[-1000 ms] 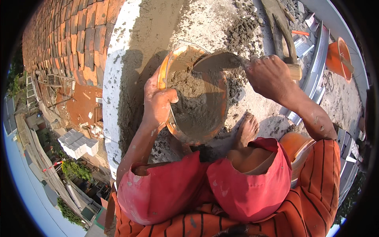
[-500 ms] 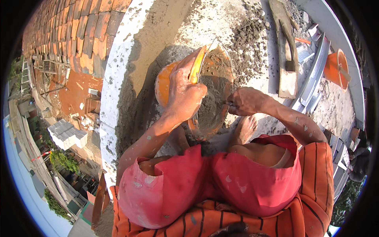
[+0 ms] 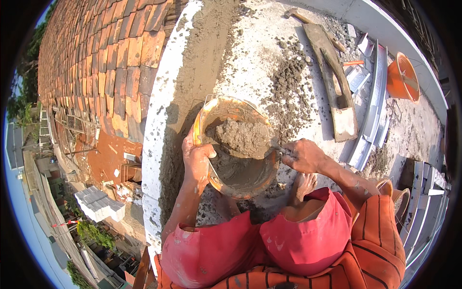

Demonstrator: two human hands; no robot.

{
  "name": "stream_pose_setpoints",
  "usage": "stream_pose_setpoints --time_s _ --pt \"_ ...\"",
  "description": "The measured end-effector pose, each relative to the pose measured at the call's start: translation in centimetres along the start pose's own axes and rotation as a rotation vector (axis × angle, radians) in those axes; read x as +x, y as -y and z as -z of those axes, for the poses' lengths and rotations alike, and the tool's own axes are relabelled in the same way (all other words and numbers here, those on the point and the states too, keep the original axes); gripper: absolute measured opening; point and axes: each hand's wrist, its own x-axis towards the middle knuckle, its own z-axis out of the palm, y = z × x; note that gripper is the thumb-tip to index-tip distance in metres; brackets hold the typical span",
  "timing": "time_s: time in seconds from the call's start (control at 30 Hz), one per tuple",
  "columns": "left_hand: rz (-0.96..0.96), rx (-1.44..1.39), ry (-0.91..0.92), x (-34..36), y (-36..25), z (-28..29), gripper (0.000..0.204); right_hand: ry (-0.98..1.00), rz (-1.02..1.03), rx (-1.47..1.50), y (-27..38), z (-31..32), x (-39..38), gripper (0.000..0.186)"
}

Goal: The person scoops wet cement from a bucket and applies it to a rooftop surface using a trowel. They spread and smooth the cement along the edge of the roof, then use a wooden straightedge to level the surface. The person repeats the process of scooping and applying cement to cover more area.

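An orange bucket (image 3: pixel 219 187), smeared with wet grey mortar, stands between my feet. My left hand (image 3: pixel 195 160) is closed on its left rim, with the thumb over the edge. At the opposite rim my right hand (image 3: pixel 304 155) is closed in a fist around what appears to be a trowel's handle. The trowel's blade is covered by a thick heap of mortar (image 3: pixel 245 138) within the bucket's mouth. More mortar lies below it and clings to the inner wall.
To the left, a strip of mortar (image 3: pixel 208 53) runs along a white ledge (image 3: pixel 163 82), with a drop beyond and roof tiles (image 3: pixel 110 62). On the right lie a long wooden tool (image 3: pixel 329 72), a hammer (image 3: pixel 301 17), metal channels (image 3: pixel 373 115) and another orange bucket (image 3: pixel 402 77).
The bucket has gone from tilted to more upright. My left hand has shifted nearer me on the left rim. A heap of mortar now shows raised beside my right hand.
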Motion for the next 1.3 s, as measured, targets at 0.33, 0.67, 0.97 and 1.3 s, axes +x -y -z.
stream_pose_setpoints --time_s 0.33,0.67,0.97,1.3 --pt "0.137 -0.066 -0.042 2.9 2.3 3.2 0.072 0.099 0.121 1.016 -1.2 5.2 -1.0 0.040" --pt "0.168 -0.104 -0.059 2.1 1.0 4.1 0.071 -0.893 0.420 1.560 -3.4 17.2 5.2 0.040" --pt "0.139 0.009 -0.065 0.0 0.9 4.5 0.073 -1.791 -0.535 0.701 -3.7 22.9 26.3 0.061" --pt "0.124 0.041 -0.062 0.0 1.9 5.9 0.082 -0.988 0.532 0.531 9.8 15.3 25.7 0.041"
